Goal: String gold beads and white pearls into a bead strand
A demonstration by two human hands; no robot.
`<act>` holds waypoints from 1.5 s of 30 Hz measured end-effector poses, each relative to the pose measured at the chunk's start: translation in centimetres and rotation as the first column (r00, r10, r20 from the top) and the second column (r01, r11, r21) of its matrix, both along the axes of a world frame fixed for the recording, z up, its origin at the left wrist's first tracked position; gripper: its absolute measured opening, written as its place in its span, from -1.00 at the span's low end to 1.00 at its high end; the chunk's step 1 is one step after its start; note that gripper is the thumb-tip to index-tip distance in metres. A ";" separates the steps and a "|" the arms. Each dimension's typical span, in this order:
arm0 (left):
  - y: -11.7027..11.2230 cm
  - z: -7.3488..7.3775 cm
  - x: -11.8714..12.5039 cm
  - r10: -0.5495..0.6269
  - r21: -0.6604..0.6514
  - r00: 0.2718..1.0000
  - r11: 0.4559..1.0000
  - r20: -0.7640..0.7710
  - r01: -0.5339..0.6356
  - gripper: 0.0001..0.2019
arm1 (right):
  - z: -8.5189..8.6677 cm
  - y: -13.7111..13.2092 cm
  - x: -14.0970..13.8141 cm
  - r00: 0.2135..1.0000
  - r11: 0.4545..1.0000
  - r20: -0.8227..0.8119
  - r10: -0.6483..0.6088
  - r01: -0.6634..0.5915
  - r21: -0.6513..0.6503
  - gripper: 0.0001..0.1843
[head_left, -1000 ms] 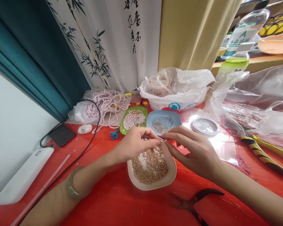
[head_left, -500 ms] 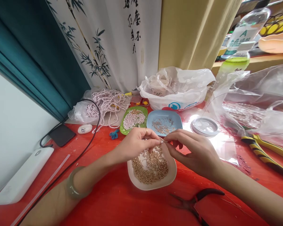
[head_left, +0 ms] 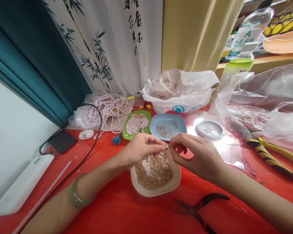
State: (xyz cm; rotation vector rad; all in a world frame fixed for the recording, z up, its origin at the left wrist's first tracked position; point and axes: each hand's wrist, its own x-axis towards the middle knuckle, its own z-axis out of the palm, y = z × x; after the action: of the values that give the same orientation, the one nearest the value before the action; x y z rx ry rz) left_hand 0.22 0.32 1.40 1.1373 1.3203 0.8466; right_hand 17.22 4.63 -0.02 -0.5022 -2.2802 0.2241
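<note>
Over a white dish (head_left: 176, 180) of small gold beads (head_left: 153, 178), my two hands meet fingertip to fingertip. My left hand (head_left: 143, 149) is closed in a pinch on a small pale bead (head_left: 166, 146). Facing it, my right hand (head_left: 199, 155) pinches something tiny and thin beside that bead; its kind is too small to make out. Just behind the hands lie a blue dish (head_left: 158, 119) with thin metal pins and a green dish (head_left: 146, 114) with pinkish pearl beads (head_left: 136, 125).
Dark-handled pliers (head_left: 197, 209) lie at the front right, yellow-black pliers (head_left: 271, 159) farther right. A round lidded container (head_left: 210, 129) and plastic bags (head_left: 180, 97) stand behind. Strands of beads (head_left: 107, 107), a black cable (head_left: 88, 151) and a phone (head_left: 62, 141) are at left.
The whole view has shifted slightly, with objects a little farther left. Both hands keep their pinch over the dish, and the fingertips have barely moved.
</note>
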 end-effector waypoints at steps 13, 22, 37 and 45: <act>0.0 -0.7 0.1 0.013 0.053 0.993 0.998 0.120 -0.020 -0.90 | -0.1 0.1 0.2 0.999 0.998 -0.009 0.046 -0.046 -0.041 -0.92; -0.3 -0.1 0.2 0.037 0.174 0.999 0.984 -0.039 -0.029 -0.89 | 0.6 0.0 0.1 1.000 0.958 -0.020 0.022 -0.027 -0.286 -0.93; -0.4 0.2 0.1 0.061 0.238 0.985 0.971 -0.160 -0.022 -0.87 | 0.4 0.4 0.4 0.997 0.948 -0.007 0.071 -0.069 -0.311 -0.88; -0.8 0.1 0.5 0.012 0.245 0.987 0.969 -0.162 0.029 -0.88 | -0.4 0.3 0.1 1.000 1.000 0.001 0.031 -0.031 0.003 -0.88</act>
State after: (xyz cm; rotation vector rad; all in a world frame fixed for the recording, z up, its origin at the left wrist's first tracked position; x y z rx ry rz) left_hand 0.68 -0.47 1.48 1.4320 1.3678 0.9475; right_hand 17.31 4.95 -0.45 -0.4658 -2.2901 0.2357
